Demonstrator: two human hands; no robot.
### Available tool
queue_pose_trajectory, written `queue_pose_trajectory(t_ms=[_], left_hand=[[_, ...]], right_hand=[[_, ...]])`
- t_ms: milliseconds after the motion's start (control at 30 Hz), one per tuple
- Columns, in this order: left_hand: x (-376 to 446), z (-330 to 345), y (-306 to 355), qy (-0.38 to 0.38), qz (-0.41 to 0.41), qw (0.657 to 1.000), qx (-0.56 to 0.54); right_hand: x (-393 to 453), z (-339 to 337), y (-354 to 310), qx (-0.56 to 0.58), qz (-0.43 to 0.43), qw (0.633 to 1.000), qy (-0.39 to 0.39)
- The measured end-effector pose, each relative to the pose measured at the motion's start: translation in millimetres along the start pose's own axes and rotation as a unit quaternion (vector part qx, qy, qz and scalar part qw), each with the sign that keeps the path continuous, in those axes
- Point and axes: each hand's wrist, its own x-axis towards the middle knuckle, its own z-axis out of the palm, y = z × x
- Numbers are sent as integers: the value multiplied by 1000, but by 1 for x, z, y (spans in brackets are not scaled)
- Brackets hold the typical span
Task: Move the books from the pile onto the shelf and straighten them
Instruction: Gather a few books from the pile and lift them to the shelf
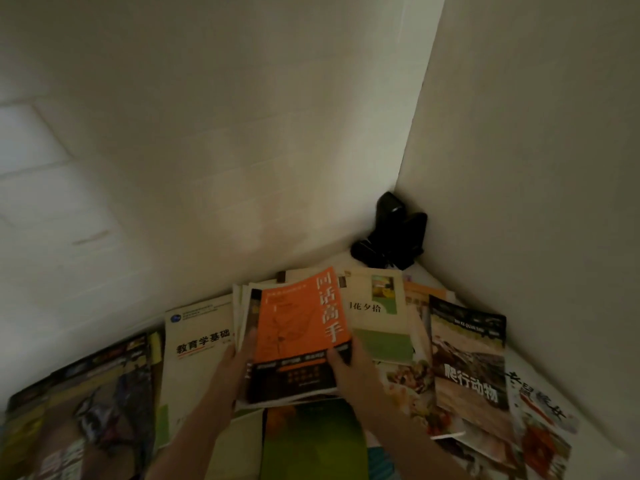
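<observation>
A: Hands first. What's the left hand (239, 365) doing?

B: It clasps the left edge of the orange book (298, 337), fingers along the side of the small stack under it, thumb side up. The right hand (349, 365) pinches the same book at its lower right, thumb lying across the dark band of the cover, the other fingers hidden beneath.

A: So both hold one thing?

B: Yes, the orange book on top of a few thin books, lifted a little off the pile (blurry, so I cannot tell how many are in the bundle).

A: Where's the pile?

B: Spread flat over a white surface (540, 372) in a corner between two pale walls (242, 133). Left of the hands lies a white textbook (197, 344), further left a dark magazine (83, 410) with an insect on the cover. Right of the hands lie a cream and green book (381, 317) and a reptile magazine (467, 362), overlapping others. A green book (311, 441) sits below the bundle, between the forearms.

A: Anything else?

B: A black device (391, 233) stands in the corner, just behind the books.
</observation>
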Motion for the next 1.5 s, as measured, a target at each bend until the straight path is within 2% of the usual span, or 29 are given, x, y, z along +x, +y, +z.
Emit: queue_pose_trajectory(t_ms=[67,133,200,267,300,367,433,500,600,667,733,767,800,833,867,933,1000,1067,1100,1133,1167,1233,1267,1333,1433,1500], left_hand=[[2,-4,-4,9,5,1000,29],[7,-7,-8,15,3,999,50],[8,-11,-9,16,-8,998,57],[13,-11,-13,16,-4,998,62],[15,-10,-15,21,-5,998,64],[16,-7,-17,31,-1,997,66],[17,-6,-16,34,-1,997,70],[18,-7,-14,30,-5,997,71],[18,-8,-15,26,-5,998,63],[16,-7,-15,25,-2,998,59],[15,-6,-14,25,2,998,54],[11,-5,-13,29,-7,998,56],[9,-5,-13,29,-9,998,51],[7,-4,-12,34,-16,998,52],[7,-5,-11,40,-18,998,49],[5,-6,-8,32,-30,999,8],[-1,-2,0,17,-30,998,-61],[2,1,4,4,-22,998,-52],[-2,4,8,12,-22,999,-25],[-1,4,6,20,-8,1000,-2],[5,1,0,39,5,999,31],[1,0,-2,58,16,996,68],[2,-2,-7,53,31,996,65],[-3,-2,-10,37,68,995,64],[-18,-4,1,37,140,986,85],[-30,-7,16,27,198,974,109]], right_hand=[[5,13,6,-66,0,998,-8],[3,-2,2,-125,-15,992,-17],[-3,-34,2,-186,-27,981,40],[-13,-80,22,-305,-56,937,160],[-19,-102,38,-383,-48,903,187],[-31,-134,67,-477,39,866,146],[-37,-145,95,-482,115,865,78],[-41,-144,110,-475,111,870,70],[-47,-146,97,-477,66,862,156],[-50,-140,78,-403,37,891,208],[-52,-123,45,-329,-13,921,210],[-50,-110,30,-317,-81,920,216],[-44,-93,21,-341,-169,896,228],[-39,-73,14,-393,-227,863,222],[-35,-46,11,-445,-249,840,186],[-27,12,2,-496,-199,841,81],[-25,56,0,-541,-112,833,3],[-28,75,-10,-568,-60,816,-91],[-21,78,-9,-580,-74,807,-76],[-18,75,-12,-573,-50,810,-112],[-20,66,-15,-558,-75,819,-112],[-11,40,-15,-508,-143,849,27],[-2,26,-12,-485,-141,860,67],[19,3,-14,-392,-94,912,79],[47,-13,-23,-216,37,975,35],[53,-12,-29,-111,28,992,-53]])
